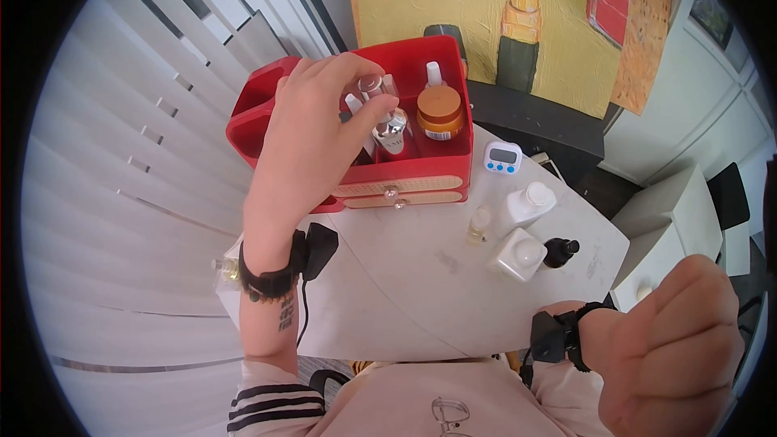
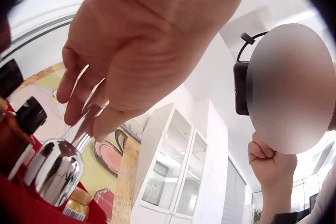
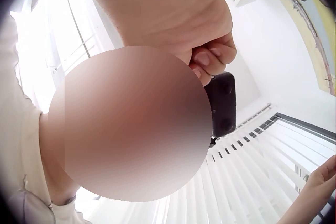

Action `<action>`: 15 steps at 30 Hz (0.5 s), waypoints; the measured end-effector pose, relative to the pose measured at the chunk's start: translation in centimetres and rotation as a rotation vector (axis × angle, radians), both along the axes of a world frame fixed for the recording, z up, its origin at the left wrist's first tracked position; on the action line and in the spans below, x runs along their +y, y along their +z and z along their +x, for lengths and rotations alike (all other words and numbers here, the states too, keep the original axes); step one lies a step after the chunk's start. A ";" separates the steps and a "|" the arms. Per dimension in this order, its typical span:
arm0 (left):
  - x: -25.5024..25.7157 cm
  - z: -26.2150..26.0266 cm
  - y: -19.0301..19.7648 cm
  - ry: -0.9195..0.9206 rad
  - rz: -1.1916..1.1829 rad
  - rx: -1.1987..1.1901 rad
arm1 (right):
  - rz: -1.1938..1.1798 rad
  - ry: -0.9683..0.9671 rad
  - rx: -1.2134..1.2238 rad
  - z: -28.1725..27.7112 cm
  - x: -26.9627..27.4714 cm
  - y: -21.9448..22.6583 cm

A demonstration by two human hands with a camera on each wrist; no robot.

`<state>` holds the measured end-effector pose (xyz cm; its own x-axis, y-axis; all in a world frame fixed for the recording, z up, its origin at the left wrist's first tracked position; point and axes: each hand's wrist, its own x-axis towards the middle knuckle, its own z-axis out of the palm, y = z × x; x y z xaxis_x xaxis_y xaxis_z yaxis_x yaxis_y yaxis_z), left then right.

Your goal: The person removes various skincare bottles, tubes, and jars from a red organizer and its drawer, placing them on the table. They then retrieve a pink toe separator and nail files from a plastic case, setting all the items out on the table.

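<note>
My left hand (image 1: 312, 117) reaches over the red organizer box (image 1: 413, 47) and pinches the clear top of a silver cosmetic bottle (image 1: 392, 137) between thumb and fingers. In the left wrist view the shiny bottle (image 2: 59, 174) stands low in the box, under the fingertips. Beside it sit an amber jar (image 1: 439, 109) with an orange-brown lid and a white-capped bottle (image 1: 435, 74). My right hand (image 1: 678, 348) is raised off to the right with curled fingers, near the head in the wrist views, and no object shows in it.
On the white marbled table (image 1: 388, 275) stand a white timer (image 1: 503, 158), two white bottles, one of them a squarish bottle (image 1: 520, 255), a small clear vial (image 1: 478, 225) and a black bottle (image 1: 560, 252). A lipstick painting (image 1: 558, 40) leans behind. White blinds (image 1: 146, 235) hang at left.
</note>
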<state>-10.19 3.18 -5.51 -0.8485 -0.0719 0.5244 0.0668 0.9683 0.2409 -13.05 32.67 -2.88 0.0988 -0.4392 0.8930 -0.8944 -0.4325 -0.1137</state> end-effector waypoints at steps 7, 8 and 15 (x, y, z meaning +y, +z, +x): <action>-0.4 0.1 0.6 -0.045 0.174 0.069 | -0.143 -0.097 -0.175 1.6 -1.0 -0.8; -0.4 0.3 1.0 -0.036 0.186 0.082 | -0.143 -0.096 -0.175 1.2 -0.8 -1.1; 0.2 5.9 4.4 0.006 0.190 0.209 | 0.027 -0.037 -0.078 0.2 0.9 -1.7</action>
<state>-4.25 3.37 -1.13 -0.7226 -0.1903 0.6645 0.1289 0.9074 0.4000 -12.87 33.60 -4.62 0.0125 -0.4650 0.8852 -0.8978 -0.3950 -0.1948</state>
